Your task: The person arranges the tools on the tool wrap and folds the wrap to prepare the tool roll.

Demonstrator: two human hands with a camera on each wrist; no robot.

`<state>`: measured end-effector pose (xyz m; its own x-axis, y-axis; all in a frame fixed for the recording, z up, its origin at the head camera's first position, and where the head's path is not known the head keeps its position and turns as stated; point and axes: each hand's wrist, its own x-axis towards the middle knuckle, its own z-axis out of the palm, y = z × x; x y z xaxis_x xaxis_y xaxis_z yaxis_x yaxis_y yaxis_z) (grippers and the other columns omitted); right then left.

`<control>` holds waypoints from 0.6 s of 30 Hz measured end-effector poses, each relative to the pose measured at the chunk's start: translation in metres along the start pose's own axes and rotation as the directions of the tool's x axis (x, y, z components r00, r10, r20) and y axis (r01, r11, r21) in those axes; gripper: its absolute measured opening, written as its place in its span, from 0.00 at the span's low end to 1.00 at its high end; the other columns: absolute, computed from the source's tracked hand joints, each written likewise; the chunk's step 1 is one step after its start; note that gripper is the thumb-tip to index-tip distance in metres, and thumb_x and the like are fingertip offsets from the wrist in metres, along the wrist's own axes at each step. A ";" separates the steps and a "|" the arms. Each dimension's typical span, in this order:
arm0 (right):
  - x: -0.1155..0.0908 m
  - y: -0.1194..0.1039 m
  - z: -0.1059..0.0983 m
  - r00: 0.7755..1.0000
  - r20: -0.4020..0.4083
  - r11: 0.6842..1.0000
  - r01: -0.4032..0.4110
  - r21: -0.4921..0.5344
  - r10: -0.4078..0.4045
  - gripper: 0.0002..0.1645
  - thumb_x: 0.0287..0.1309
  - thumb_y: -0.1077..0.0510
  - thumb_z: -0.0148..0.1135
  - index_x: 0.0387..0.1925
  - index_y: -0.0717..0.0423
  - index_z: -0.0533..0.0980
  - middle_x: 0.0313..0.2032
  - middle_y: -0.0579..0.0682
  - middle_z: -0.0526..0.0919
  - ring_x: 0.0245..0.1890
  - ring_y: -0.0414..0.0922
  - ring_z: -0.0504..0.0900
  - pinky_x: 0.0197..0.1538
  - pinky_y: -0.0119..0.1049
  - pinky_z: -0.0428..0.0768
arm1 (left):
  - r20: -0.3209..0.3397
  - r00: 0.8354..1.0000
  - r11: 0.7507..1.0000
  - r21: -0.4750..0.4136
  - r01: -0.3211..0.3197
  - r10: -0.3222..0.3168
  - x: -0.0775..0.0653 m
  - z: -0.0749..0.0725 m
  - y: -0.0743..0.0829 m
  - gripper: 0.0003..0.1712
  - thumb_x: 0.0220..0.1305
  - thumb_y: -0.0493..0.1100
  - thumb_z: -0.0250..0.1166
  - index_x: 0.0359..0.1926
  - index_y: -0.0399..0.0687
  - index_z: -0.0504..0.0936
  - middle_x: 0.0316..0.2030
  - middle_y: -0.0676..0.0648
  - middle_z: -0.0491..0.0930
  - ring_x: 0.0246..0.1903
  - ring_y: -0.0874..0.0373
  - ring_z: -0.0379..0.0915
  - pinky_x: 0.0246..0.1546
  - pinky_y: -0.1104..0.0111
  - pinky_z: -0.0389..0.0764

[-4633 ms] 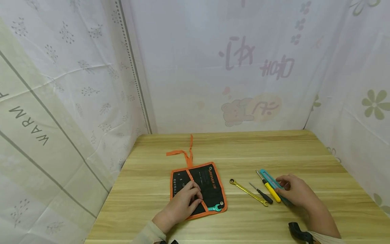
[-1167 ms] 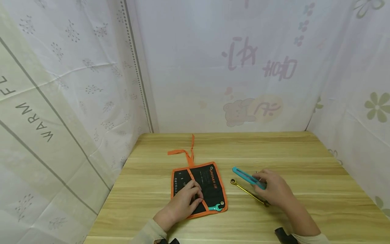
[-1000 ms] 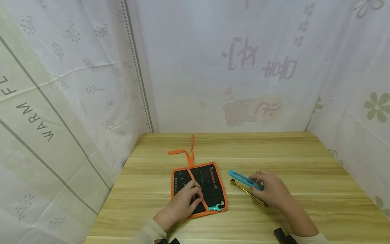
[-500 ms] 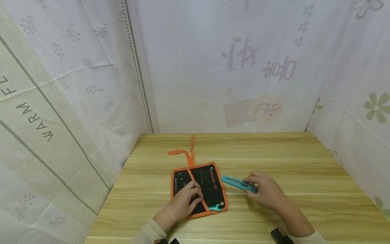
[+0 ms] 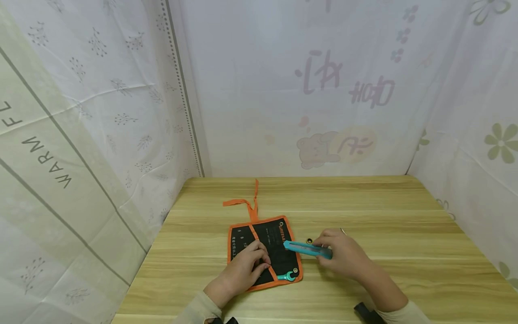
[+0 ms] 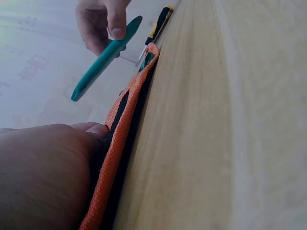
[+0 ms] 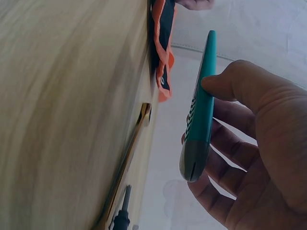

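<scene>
My right hand [image 5: 341,254] holds a teal utility knife [image 5: 307,249] between thumb and fingers, raised off the table. The knife's far end hangs over the right part of a black tool pouch [image 5: 275,236] with orange trim. My left hand [image 5: 244,267] rests on the pouch, its curled fingers pinching the orange-edged pocket; the left wrist view shows the fingertips at this edge. A green wrench [image 5: 288,276] pokes out of the pocket's near right end. Beneath the right hand lies a yellow ratchet wrench [image 7: 130,155], mostly hidden in the head view.
Beyond the pouch lie its orange tie straps [image 5: 252,209]. A dark-handled screwdriver [image 7: 122,218] lies beside the ratchet wrench. A yellow-and-black screwdriver [image 6: 160,24] shows in the left wrist view. Printed curtains [image 5: 259,90] surround the wooden table [image 5: 364,198].
My right hand picked up the utility knife from the table's right side and carried it left, over the pouch's edge. My left hand stays in place on the pouch.
</scene>
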<state>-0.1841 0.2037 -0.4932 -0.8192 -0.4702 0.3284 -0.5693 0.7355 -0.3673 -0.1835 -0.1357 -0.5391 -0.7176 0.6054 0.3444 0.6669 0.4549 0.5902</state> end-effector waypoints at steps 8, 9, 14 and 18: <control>0.007 -0.002 0.009 0.998 0.038 0.999 0.044 0.006 -0.044 0.19 0.47 0.60 0.80 0.44 0.45 0.89 0.38 0.31 0.81 0.34 0.33 0.74 0.36 0.31 0.76 | 0.019 1.000 1.000 0.010 0.025 -0.025 0.000 0.000 0.000 0.04 0.74 0.40 0.68 0.41 0.55 0.83 0.51 0.54 0.75 0.33 0.69 0.67 0.34 0.76 0.77; 0.007 -0.004 0.009 0.998 0.044 0.999 0.043 -0.006 -0.042 0.18 0.47 0.59 0.80 0.43 0.44 0.89 0.37 0.30 0.80 0.34 0.33 0.73 0.36 0.31 0.75 | 0.019 1.000 1.000 0.012 0.025 -0.025 0.000 0.000 0.000 0.03 0.74 0.40 0.67 0.41 0.55 0.83 0.51 0.54 0.75 0.33 0.69 0.67 0.34 0.76 0.77; 0.011 -0.012 0.009 0.997 0.075 0.999 0.034 -0.018 -0.033 0.17 0.48 0.57 0.80 0.42 0.41 0.89 0.35 0.27 0.77 0.33 0.33 0.71 0.35 0.30 0.73 | 0.010 1.000 1.000 0.018 0.013 -0.013 0.000 0.000 0.000 0.02 0.74 0.41 0.68 0.41 0.54 0.83 0.51 0.54 0.74 0.33 0.69 0.67 0.35 0.76 0.77; 0.013 -0.014 0.009 0.995 0.095 0.999 0.026 -0.023 -0.024 0.16 0.50 0.56 0.80 0.43 0.40 0.89 0.36 0.27 0.78 0.34 0.33 0.72 0.36 0.31 0.74 | 0.001 1.000 1.000 0.020 0.000 0.000 0.000 0.000 -0.001 0.03 0.74 0.40 0.68 0.41 0.54 0.82 0.51 0.54 0.75 0.34 0.69 0.68 0.35 0.76 0.77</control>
<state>-0.1876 0.1828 -0.4919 -0.8082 -0.5319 0.2526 -0.5888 0.7338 -0.3388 -0.1836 -0.1361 -0.5398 -0.7177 0.6058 0.3434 0.6705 0.4679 0.5758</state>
